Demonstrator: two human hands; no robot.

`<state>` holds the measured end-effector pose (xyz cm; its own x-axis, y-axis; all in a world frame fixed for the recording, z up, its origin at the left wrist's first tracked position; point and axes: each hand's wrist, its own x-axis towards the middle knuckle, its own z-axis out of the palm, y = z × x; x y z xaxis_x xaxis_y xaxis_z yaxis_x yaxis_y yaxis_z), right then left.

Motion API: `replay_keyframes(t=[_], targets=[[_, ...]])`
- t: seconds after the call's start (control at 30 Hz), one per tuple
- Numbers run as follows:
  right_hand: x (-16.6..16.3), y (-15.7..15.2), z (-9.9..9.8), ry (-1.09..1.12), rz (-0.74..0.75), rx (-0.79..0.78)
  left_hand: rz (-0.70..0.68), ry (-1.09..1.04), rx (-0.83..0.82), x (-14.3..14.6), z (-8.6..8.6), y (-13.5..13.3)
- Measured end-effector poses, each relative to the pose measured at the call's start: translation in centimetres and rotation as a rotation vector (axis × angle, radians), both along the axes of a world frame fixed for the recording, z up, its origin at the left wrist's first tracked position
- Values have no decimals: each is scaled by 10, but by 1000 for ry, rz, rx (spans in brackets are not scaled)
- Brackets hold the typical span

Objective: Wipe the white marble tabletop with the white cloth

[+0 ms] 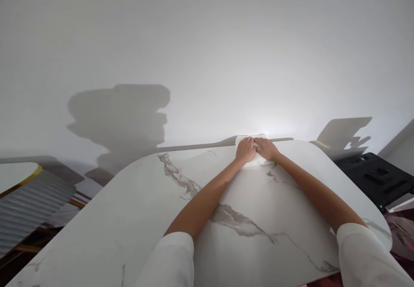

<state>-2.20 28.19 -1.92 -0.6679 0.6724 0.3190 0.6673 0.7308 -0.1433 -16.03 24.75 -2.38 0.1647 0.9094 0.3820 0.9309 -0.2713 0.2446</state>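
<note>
A white cloth (258, 161) with a scalloped edge lies on the marble-patterned table (136, 209), at its far edge by the wall. Both hands bear down on it from above, side by side, with the arms stretched forward. My left hand (246, 149) is on the cloth's left part, its fingers close together and bent over the fabric. My right hand (267, 149) comes in from the right, its fingertips meeting the left hand near the cloth's middle. Parts of the cloth under the palms are hidden.
A pale wall (207, 62) rises right behind the table and carries shadows. To the right, beside the table, is a black case (375, 177). At the left stands a ribbed grey cabinet (35, 205) with a gold-trimmed white top. Dark red patterned flooring shows below.
</note>
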Motion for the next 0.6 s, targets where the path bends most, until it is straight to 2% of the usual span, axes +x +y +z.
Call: replay_keyframes(t=[0.13,0.27,0.43,0.6], targets=[[12,-17,-2,-35,-62,18,-76,13,20,9,-3,-6],[17,-49,-5,-62,-117,51,-131,37,48,13,-7,-27],[20,-97,-7,-88,-157,74,-170,70,50,14,-9,-72],[20,-151,-6,-92,-103,101,-135,19,41,13,-12,-128]])
